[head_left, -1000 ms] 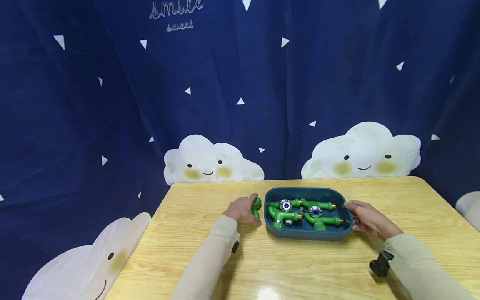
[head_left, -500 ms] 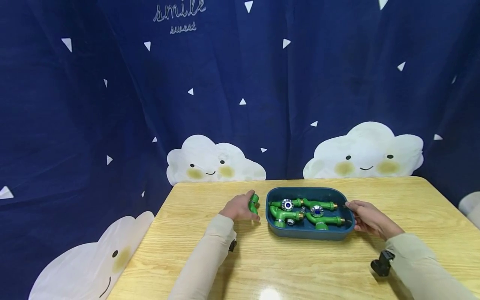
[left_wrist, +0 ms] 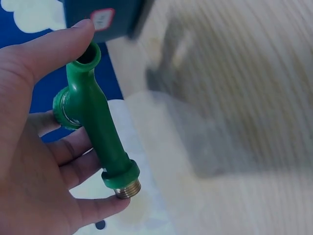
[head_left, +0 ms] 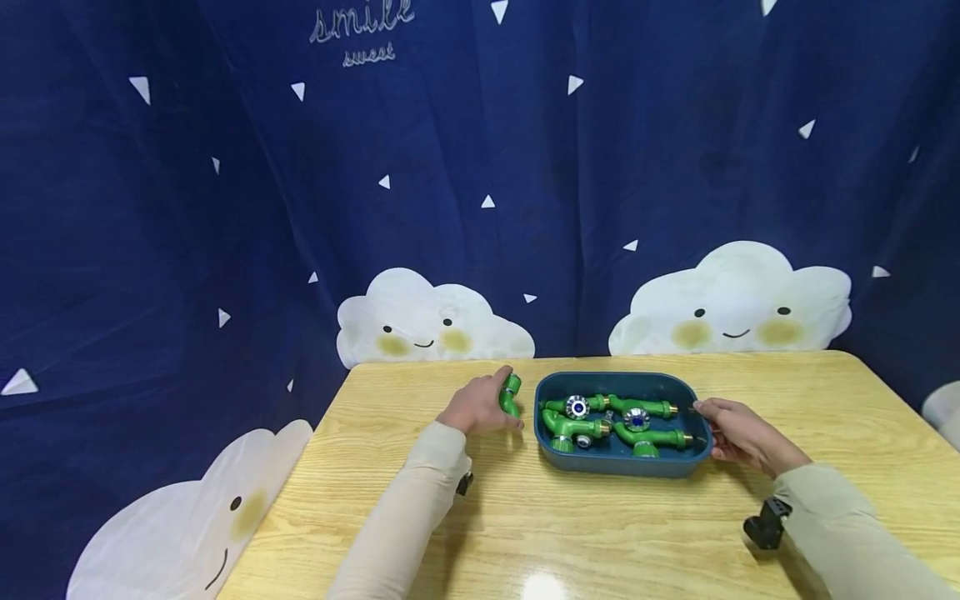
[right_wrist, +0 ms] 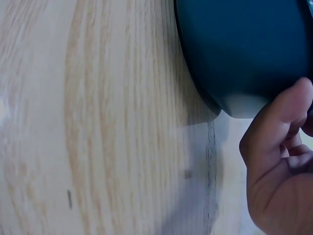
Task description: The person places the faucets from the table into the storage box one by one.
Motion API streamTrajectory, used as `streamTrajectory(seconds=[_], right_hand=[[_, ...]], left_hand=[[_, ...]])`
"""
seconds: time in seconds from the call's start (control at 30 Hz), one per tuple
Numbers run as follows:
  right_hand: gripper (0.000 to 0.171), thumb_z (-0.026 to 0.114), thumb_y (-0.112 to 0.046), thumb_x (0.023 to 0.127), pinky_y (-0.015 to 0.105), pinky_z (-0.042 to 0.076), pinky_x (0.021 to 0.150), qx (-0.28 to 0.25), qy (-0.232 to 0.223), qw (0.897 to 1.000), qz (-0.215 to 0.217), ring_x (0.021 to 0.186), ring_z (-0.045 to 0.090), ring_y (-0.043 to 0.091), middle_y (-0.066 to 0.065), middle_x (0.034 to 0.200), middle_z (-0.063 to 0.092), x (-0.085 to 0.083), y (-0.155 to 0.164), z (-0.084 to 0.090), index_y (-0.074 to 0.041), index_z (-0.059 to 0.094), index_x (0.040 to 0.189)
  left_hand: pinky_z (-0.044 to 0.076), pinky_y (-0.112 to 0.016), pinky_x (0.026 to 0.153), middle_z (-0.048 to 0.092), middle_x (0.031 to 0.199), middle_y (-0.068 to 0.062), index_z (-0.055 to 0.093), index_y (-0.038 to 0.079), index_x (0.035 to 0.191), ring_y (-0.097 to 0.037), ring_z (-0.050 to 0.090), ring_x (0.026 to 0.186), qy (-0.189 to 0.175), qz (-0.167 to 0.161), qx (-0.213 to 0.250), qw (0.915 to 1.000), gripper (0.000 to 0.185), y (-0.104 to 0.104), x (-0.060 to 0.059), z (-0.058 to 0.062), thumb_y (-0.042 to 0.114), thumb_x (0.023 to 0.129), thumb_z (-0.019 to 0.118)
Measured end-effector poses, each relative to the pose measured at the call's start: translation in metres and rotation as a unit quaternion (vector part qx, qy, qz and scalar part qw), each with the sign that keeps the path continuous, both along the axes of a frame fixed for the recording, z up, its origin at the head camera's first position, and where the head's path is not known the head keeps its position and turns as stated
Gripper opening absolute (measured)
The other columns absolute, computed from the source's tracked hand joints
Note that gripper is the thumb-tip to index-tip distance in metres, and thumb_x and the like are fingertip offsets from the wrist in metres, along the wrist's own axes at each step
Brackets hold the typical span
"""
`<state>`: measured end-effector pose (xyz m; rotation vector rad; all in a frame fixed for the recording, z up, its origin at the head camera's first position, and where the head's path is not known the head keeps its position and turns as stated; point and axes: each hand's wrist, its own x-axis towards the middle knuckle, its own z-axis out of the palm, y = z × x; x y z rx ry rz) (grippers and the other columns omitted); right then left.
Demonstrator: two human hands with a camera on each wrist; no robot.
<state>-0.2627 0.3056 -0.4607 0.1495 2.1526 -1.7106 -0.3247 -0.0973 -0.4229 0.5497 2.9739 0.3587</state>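
In my left hand [head_left: 478, 405] I hold a green tap [head_left: 510, 395] just left of the blue bin [head_left: 615, 465]. The left wrist view shows this tap [left_wrist: 100, 129] lengthwise between thumb and little finger. Its brass threaded end points down there, and a round opening sits by the thumb. Green taps [head_left: 577, 425] lie inside the bin, some with round chrome handles [head_left: 577, 407] with blue centres. My right hand [head_left: 742, 435] grips the bin's right end, thumb at the rim. In the right wrist view the thumb touches the bin's wall [right_wrist: 244, 54]; the other fingers are partly hidden.
The bin stands on a light wooden table [head_left: 570, 533], towards its far edge. Behind hangs a dark blue curtain [head_left: 480, 150] with white clouds and triangles. Black wrist cameras [head_left: 767, 523] are strapped to the sleeves.
My left hand has moved slightly up and left with the tap, widening the gap to the bin. The right hand stays at the bin's end. The head view has shifted a little.
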Motion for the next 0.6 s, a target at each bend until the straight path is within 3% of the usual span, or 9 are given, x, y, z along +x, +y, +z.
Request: streamTrajectory(seconds=[0.37, 0.6], right_hand=[[0.032, 0.031, -0.034, 0.108, 0.02, 0.053, 0.055, 0.001, 0.0, 1.0, 0.002, 0.057, 0.055, 0.004, -0.006, 0.069, 0.05, 0.001, 0.0, -0.001, -0.007, 0.048, 0.102], [0.032, 0.03, -0.033, 0.108, 0.02, 0.054, 0.055, 0.007, -0.001, 1.0, -0.003, 0.056, 0.054, 0.004, -0.006, 0.068, 0.049, -0.001, -0.001, 0.0, -0.006, 0.047, 0.102]], left_hand=[[0.052, -0.039, 0.069, 0.066, 0.109, -0.009, 0.036, 0.023, 0.148, -0.025, 0.063, 0.097, 0.04, 0.023, -0.008, 0.9989, 0.094, 0.01, 0.007, 0.017, 0.05, 0.071, 0.083], [0.053, -0.041, 0.072, 0.066, 0.11, -0.008, 0.036, 0.022, 0.149, -0.024, 0.064, 0.098, 0.055, 0.04, 0.0, 0.9977, 0.095, 0.013, 0.008, 0.024, 0.052, 0.072, 0.082]])
